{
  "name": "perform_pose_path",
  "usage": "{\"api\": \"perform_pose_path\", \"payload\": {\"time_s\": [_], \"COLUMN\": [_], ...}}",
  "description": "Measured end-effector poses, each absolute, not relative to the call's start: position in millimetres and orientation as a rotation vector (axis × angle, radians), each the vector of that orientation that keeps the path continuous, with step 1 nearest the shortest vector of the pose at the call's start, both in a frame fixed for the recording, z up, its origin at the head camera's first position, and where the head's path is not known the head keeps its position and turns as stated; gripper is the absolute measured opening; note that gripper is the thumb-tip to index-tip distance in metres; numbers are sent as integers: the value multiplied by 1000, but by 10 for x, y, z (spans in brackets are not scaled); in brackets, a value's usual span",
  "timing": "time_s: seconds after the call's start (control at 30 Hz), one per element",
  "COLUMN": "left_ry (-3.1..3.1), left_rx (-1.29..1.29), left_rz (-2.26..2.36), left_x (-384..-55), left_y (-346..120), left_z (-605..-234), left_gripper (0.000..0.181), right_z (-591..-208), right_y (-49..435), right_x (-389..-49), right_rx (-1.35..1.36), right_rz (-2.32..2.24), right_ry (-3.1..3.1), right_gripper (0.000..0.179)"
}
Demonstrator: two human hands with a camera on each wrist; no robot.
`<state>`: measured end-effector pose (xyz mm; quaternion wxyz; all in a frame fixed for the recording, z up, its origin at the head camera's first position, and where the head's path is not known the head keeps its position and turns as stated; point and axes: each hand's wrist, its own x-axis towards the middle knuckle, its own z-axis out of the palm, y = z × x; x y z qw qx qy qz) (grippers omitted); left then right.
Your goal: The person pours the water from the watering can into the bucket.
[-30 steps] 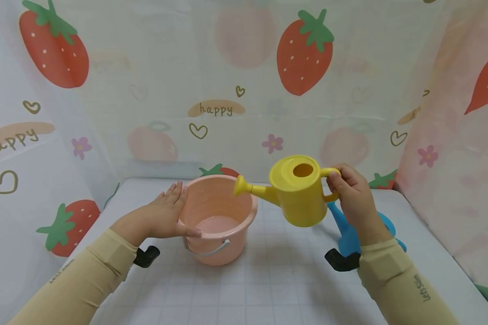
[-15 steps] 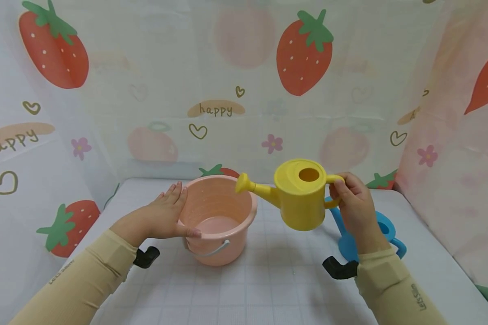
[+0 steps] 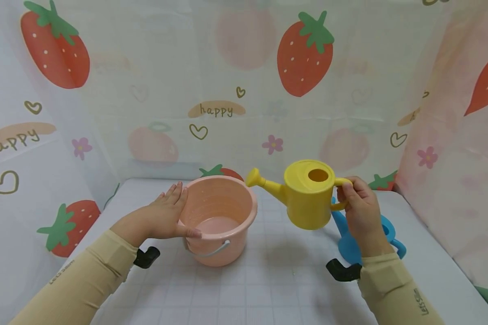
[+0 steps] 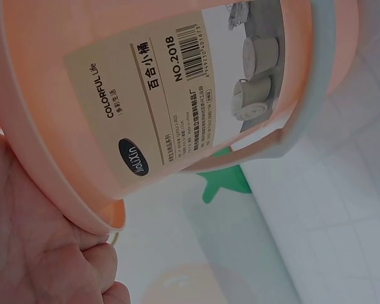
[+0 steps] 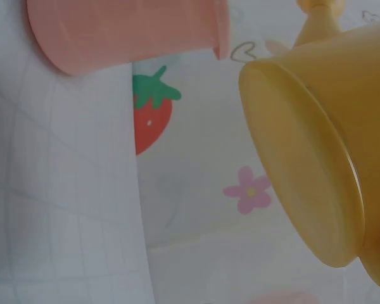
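Note:
A peach plastic bucket (image 3: pixel 221 253) stands upright on the table, its pale bail handle hanging at the front. My left hand (image 3: pixel 160 216) rests on the bucket's left rim, fingers straight and thumb laid across the front rim. In the left wrist view the bucket's printed label (image 4: pixel 152 95) shows beside that hand. With my right hand (image 3: pixel 362 214) I grip the handle of a yellow watering can (image 3: pixel 309 201), held up right of the bucket. Its spout points left, and the rose end (image 3: pixel 253 177) sits beside the bucket's right rim. The right wrist view shows the can's base (image 5: pixel 297 164).
A blue watering can (image 3: pixel 349 248) sits on the table behind my right forearm, partly hidden by it. The white gridded table (image 3: pixel 244 298) meets a strawberry-print cloth (image 3: pixel 236 149) at the back and sides.
My right hand has drawn the yellow watering can to the right and a little down. Its spout has risen and left the bucket's opening. The left hand and bucket stay put.

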<state>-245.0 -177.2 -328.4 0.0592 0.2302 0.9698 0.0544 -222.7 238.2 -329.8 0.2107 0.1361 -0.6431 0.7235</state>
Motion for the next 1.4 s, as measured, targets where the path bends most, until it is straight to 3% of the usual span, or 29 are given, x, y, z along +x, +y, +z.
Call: {"api": "perform_pose_path", "payload": {"time_s": [0.57,0.97,1.4], "left_ry": [2930,2934,2935], "left_rx": [683,674,678], "left_rz": [182,181,188], "left_x": [-2417,-2415,-2390], "left_y": [-1757,-1752,-1750], "left_z": [-3251,-3262,-3233], "left_gripper": [128,129,128], "right_z": [-3460,-3760,-4107], "right_y": [2539,2430,2279], "right_x": [-2200,-2180,-2217], "right_rx": [251,-156,-189], "right_rz": [2015,1915,2005], "right_ry": [-1764,-1940,-1835], "right_gripper": [19,31,28]}}
